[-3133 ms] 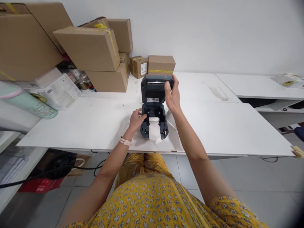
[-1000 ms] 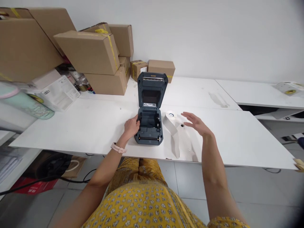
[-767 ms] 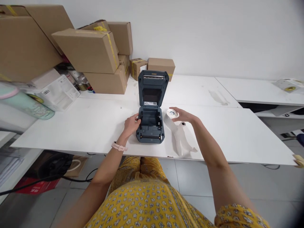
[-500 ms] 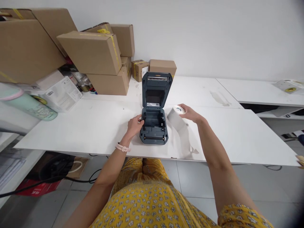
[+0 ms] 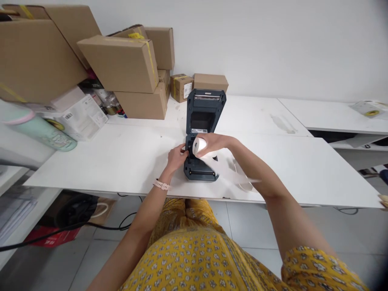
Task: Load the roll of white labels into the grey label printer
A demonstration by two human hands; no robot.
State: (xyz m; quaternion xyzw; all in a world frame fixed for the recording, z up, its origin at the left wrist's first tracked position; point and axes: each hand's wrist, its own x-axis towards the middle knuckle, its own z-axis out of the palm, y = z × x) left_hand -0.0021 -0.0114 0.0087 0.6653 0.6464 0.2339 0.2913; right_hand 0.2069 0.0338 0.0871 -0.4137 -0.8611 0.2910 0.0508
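Observation:
A dark label printer (image 5: 200,174) stands on the white table with its lid (image 5: 206,109) raised. My left hand (image 5: 177,158) grips the left side wall of the printer, thumb on the rim. In my right hand (image 5: 212,144) is a white label roll (image 5: 199,146), held over the printer's inner bay. The roll is tilted, and its core hole faces left. A loose strip of label paper (image 5: 226,171) trails from it to the right across the printer's front corner, smeared by motion. My right hand and the roll hide much of the bay.
Cardboard boxes (image 5: 121,64) are stacked at the back left. A mint green bottle (image 5: 48,133) and a white box (image 5: 83,117) stand at the left. Two small cartons (image 5: 210,82) sit behind the printer. The table's front edge (image 5: 121,193) runs close to my body.
My right hand has carried the label roll leftward, from beside the printer to above its bay, and turned it. The paper strip has lifted along with it. My left hand stays at the printer's side.

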